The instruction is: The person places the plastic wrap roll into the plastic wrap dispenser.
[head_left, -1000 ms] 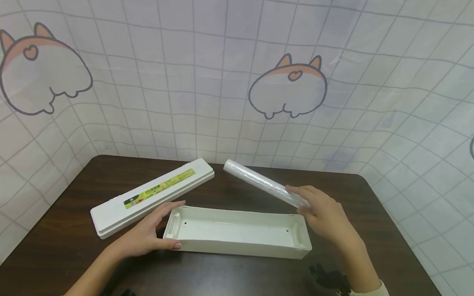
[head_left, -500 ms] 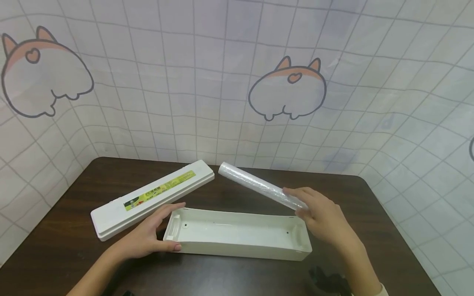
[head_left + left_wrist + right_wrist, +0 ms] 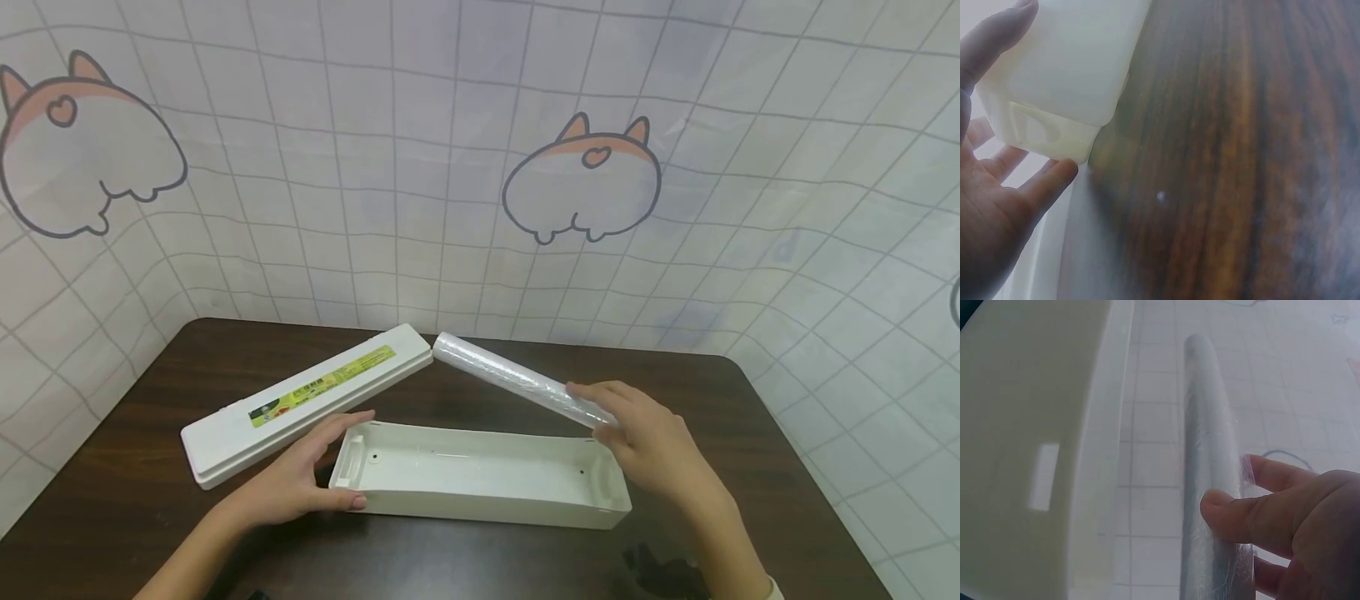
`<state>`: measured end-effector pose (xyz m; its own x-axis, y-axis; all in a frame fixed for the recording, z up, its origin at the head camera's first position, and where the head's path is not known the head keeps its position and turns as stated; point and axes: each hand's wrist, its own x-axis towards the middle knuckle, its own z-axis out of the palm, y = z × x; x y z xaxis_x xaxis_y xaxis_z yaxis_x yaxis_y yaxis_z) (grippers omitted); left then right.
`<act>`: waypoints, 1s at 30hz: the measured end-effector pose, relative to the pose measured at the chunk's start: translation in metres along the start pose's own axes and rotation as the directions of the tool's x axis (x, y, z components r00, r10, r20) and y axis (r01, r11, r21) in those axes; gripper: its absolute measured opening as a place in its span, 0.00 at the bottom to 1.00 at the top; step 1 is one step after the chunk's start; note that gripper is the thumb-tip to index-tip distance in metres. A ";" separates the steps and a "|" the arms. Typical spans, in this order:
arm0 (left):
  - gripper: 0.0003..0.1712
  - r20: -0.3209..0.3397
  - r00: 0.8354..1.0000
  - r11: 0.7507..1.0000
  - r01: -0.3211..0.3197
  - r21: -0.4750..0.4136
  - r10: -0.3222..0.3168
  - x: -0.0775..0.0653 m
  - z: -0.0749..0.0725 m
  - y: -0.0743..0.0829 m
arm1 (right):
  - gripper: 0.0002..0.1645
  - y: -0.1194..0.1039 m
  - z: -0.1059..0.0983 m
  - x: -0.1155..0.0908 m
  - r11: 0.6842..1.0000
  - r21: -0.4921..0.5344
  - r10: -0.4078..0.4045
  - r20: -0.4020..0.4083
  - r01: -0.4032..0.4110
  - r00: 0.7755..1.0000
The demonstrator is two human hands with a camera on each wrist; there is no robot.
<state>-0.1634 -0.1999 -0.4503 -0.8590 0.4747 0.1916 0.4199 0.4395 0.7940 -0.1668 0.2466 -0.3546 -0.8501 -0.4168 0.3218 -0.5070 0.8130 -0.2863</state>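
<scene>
My left hand [image 3: 294,482] holds the left end of a long white plastic box [image 3: 487,507], which lies uncovered on the table with its inside facing up. The thumb presses the box's front wall and the fingers spread around the end and back, as the left wrist view also shows. Above the box's back right corner, my right hand [image 3: 654,442] pinches the near end of a roll of clear cling film [image 3: 513,377] between thumb and fingers. The roll slants up and away to the left behind the box. In the right wrist view, the thumb lies across the film roll [image 3: 1210,444].
A white lid [image 3: 225,435] with a yellow-green label lies aslant behind my left hand, its right end close to the roll's far end. Below is a dark wood-grain table [image 3: 750,417]. A gridded wall covering [image 3: 420,208] with cartoon animals stands behind and at both sides.
The roll of cling film has moved slightly left and toward me along with my right hand, its far end now near the lid. My left hand and the box have stayed in place.
</scene>
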 end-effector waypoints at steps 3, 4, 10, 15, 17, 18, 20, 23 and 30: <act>0.56 -0.001 1.000 1.000 0.001 -0.003 -0.001 0.000 -0.001 0.000 | 0.42 -0.001 -0.001 0.000 1.000 0.000 -0.010 -0.005 0.010 1.000; 0.56 0.000 1.000 1.000 0.000 -0.011 0.000 0.000 -0.001 0.000 | 0.42 -0.001 -0.001 0.001 1.000 0.000 -0.013 -0.008 0.013 1.000; 0.56 0.007 1.000 1.000 -0.003 -0.028 0.004 0.001 0.000 -0.002 | 0.42 -0.004 -0.001 0.001 1.000 -0.001 -0.022 -0.011 0.022 1.000; 0.56 0.008 1.000 0.999 -0.007 -0.035 0.007 0.001 0.000 -0.002 | 0.41 -0.007 0.000 0.001 1.000 0.002 -0.020 -0.007 0.020 1.000; 0.56 0.008 1.000 0.999 -0.006 -0.039 0.007 0.000 0.000 -0.002 | 0.41 -0.009 0.000 0.001 1.000 0.005 -0.021 -0.004 0.021 1.000; 0.56 0.008 1.000 0.999 -0.006 -0.039 0.007 0.000 0.000 -0.002 | 0.41 -0.010 0.001 0.001 1.000 0.003 -0.025 -0.003 0.025 1.000; 0.56 0.007 1.000 0.999 -0.003 -0.035 0.003 0.000 0.000 -0.002 | 0.41 -0.011 0.001 0.001 1.000 0.001 -0.030 -0.001 0.030 1.000; 0.56 0.001 1.000 1.000 -0.002 -0.010 0.002 0.000 0.000 -0.002 | 0.41 -0.013 0.001 0.001 0.999 -0.006 -0.036 -0.002 0.036 0.999; 0.56 -0.001 1.000 1.000 -0.001 -0.008 0.001 -0.001 0.000 -0.002 | 0.40 -0.013 0.002 0.001 0.999 -0.015 -0.049 0.000 0.049 0.999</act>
<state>-0.1636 -0.2009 -0.4518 -0.8590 0.4742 0.1930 0.4184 0.4332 0.7983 -0.1612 0.2344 -0.3525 -0.8242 -0.4559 0.3359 -0.5458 0.7975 -0.2570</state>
